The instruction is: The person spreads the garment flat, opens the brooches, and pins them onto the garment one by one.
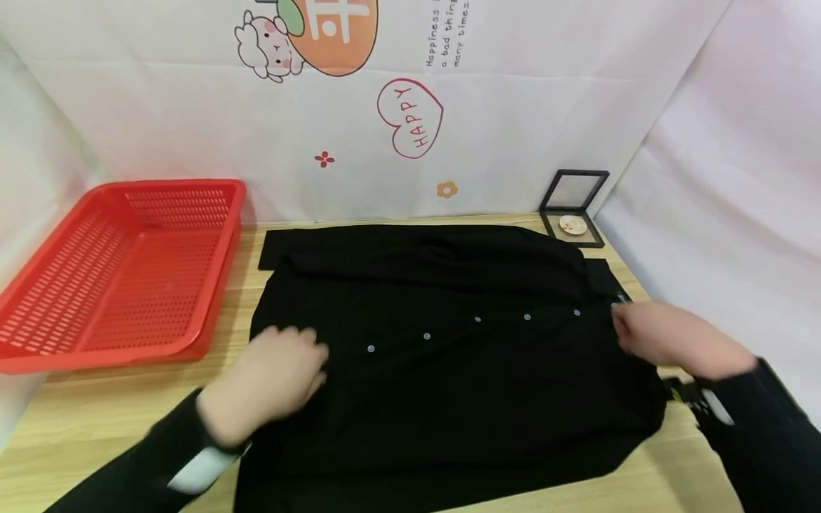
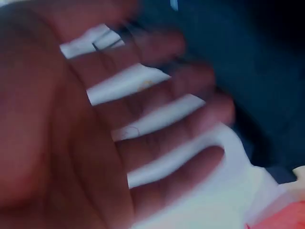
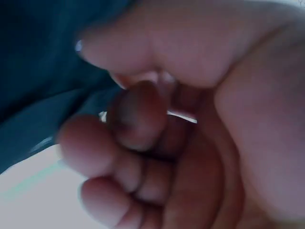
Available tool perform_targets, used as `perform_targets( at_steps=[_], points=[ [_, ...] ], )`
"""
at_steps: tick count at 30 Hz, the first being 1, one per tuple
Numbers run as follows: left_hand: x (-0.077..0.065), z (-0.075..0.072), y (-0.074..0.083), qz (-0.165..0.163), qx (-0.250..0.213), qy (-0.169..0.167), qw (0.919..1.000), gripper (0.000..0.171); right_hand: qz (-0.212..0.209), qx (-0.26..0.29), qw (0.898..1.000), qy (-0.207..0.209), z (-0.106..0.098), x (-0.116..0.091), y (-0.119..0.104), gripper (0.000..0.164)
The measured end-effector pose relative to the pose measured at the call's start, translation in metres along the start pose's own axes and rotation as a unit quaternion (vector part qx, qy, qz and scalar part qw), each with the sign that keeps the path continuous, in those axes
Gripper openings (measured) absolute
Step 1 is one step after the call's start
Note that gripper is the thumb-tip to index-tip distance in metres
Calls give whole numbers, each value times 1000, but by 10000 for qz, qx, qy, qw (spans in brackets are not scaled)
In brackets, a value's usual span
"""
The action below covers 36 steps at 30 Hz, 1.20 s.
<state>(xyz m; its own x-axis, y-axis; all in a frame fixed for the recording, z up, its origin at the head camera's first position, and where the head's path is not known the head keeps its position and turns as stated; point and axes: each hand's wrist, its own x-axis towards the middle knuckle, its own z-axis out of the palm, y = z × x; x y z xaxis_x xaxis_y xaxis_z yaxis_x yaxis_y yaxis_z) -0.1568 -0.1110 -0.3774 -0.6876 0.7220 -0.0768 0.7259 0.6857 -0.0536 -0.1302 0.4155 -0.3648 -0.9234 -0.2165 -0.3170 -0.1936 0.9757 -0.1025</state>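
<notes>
Our black long button-front cloth shirt (image 1: 449,420) lies spread on the pale wood-grain table (image 1: 58,427), its light round buttons (image 1: 427,335) running roughly from nine to three o'clock. Our left hand (image 1: 269,374) is over the shirt's nine o'clock edge, fingers apart and holding nothing. Our right hand (image 1: 651,331) is at three o'clock, beside the end button, fingers bent inward; we cannot tell whether they pinch cloth. We judge that we are arranging the flat shirt. The next move probably calls for a sure hold on both ends, keeping the button row straight, clear of the red perforated plastic basket (image 1: 223,263) near ten o'clock.
</notes>
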Motion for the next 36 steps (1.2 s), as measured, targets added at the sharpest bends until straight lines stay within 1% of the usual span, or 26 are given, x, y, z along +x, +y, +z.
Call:
perform_targets(
  at_steps=[2,4,5,7,9,11,14,16,17,19,21,24,25,27,29,31,32,34,36],
  points=[
    [32,-6,-9,-600,61,54,9982,23,-154,-168,9995,236,-13,26,-5,23],
    [64,-5,-22,-1071,-14,-81,9942,21,-269,-192,9988,356,-20,53,-10,18],
    [79,-2,-30,-1255,-64,-178,9919,19,-324,-190,9983,436,-21,66,-11,14],
    [103,8,-47,-1417,-85,-206,9897,16,-378,-188,9976,556,-21,90,-14,3],
    [121,21,-64,-1444,-41,-149,9894,19,-398,-133,9968,686,-17,112,-16,17],
    [132,34,-80,-1356,27,-5,9908,20,-411,-121,9957,819,-11,131,-18,31],
    [139,48,-97,-1207,-5,289,9923,20,-434,-76,9945,955,-3,154,-23,38],
    [141,53,-104,-1229,-227,478,9910,21,-368,-93,9937,1052,0,166,-26,40],
    [141,54,-107,-1288,-409,595,9890,23,-312,-89,9935,1094,0,171,-28,41],
    [142,52,-112,-1473,-912,800,9816,28,-226,-98,9928,1171,0,178,-34,40],
    [143,49,-115,-1668,-1457,1041,9696,32,-206,-108,9919,1250,-1,182,-40,36],
    [142,41,-118,-1801,-2068,1451,9506,34,-515,-93,9876,1479,-6,186,-56,28],
    [142,38,-118,-1801,-2187,1584,9458,33,-677,-87,9851,1578,-7,188,-63,26],
    [141,32,-119,-1736,-2314,1788,9404,33,-1026,13,9794,1741,-9,193,-78,25],
    [141,27,-118,-1629,-2361,1911,9387,34,-1295,112,9752,1792,-11,200,-94,28],
    [141,25,-117,-1512,-2350,1936,9404,34,-1509,213,9737,1691,-11,207,-109,31],
    [141,24,-116,-1438,-2347,1910,9422,32,-1537,181,9748,1609,-11,212,-115,33],
    [140,25,-115,-1342,-2341,1886,9442,28,-1473,-13,9791,1405,-8,219,-124,33],
    [139,27,-114,-1291,-2350,1897,9445,26,-1275,-353,9838,1209,-6,223,-129,30]
  ],
)
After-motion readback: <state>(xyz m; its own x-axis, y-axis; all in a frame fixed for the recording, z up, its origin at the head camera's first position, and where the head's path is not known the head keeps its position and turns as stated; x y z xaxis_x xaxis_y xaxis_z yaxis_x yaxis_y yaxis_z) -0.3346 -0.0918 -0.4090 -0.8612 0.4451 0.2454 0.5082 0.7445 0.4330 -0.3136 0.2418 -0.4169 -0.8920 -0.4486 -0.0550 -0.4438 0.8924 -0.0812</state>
